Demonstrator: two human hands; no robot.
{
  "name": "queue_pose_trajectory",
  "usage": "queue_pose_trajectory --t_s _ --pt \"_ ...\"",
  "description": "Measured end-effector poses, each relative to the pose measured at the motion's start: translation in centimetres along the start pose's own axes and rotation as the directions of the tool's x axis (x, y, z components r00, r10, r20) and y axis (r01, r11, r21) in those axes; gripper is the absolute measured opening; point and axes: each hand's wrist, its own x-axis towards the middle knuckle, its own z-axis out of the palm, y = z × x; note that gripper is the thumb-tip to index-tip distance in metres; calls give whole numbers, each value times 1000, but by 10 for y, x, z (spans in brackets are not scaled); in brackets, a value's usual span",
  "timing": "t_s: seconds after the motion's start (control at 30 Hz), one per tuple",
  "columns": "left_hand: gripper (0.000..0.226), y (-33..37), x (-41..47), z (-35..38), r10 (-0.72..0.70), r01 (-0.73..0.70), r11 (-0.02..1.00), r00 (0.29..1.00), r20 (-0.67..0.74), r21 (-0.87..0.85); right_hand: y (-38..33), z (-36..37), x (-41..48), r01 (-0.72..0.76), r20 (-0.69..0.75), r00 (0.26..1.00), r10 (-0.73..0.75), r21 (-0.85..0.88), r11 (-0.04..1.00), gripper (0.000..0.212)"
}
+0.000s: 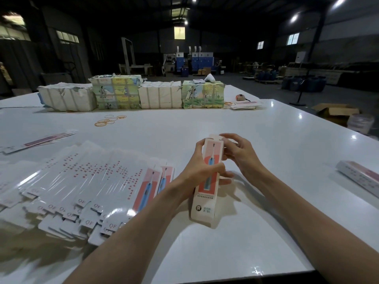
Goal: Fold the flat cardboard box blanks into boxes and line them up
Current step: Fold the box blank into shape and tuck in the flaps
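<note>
Held item: one box (208,181), half-formed and tilted, lifted just above the white table (266,140) in front of the person. Its near end is open and its far end points to 12 o'clock.

Left hand (202,167): wraps the box at mid-length, with the thumb across the printed face and the fingers curled behind.

Right hand (240,154): fingers curled, pinching the far end at the tuck flap. How far the flap is closed is hidden.

Handling, judged: thin printed card, very light, and stiff only along the creases. The glossy face is likely slippery, and the panels dent if squeezed. Hold by the long edges near mid-length and work the flaps with the fingertips. The hollow tube will probably collapse under a flat press.

Print on the box: pink panel with a blue toothbrush picture. Near the near end there is a round tooth logo and inverted text that looks like "X 1S", only partly legible.

At 9 o'clock of the box: a fanned stack of flat blanks (92,181). "QF" reads on several tabs, and the red characters are too small to read.

At 3 o'clock, well apart, near the table edge: one folded box (361,177) lying on its side.

At 11 o'clock, farther out: loose rubber bands (108,120).

Beyond them, toward 12 o'clock: a row of wrapped bundles (143,95), two with illustrated wrappers whose text is illegible.
</note>
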Motion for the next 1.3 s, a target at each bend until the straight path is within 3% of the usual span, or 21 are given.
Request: queue_pose_trajectory --t_s 0.13,0.27,0.43,0.67,0.9,1.1,1.3 --pt "86 2 -2 0 -1 1 1000 999 35 -15 -1 -3 0 85 -9 996 -85 -31 996 13" --pt "85 3 -3 2 -17 17 1000 999 32 -4 -5 -3 -2 145 20 989 -144 -87 986 21" --pt "88 6 -2 -1 -17 16 1000 999 47 22 -16 -2 1 -4 14 1000 2 146 989 20" --pt "94 10 -6 -1 26 -30 996 998 50 83 -24 -11 3 -109 -7 993 115 260 960 11" --pt "103 13 -8 -6 55 -63 994 995 87 92 -27 -17 3 -133 83 990 118 207 969 16" --pt "92 11 -10 -9 55 -69 991 991 119 117 -28 -20 4 -128 139 984 107 156 979 20" --pt "91 13 -6 -7 23 -22 999 999 24 -30 -21 -9 -2 -58 170 985 24 197 979 20"
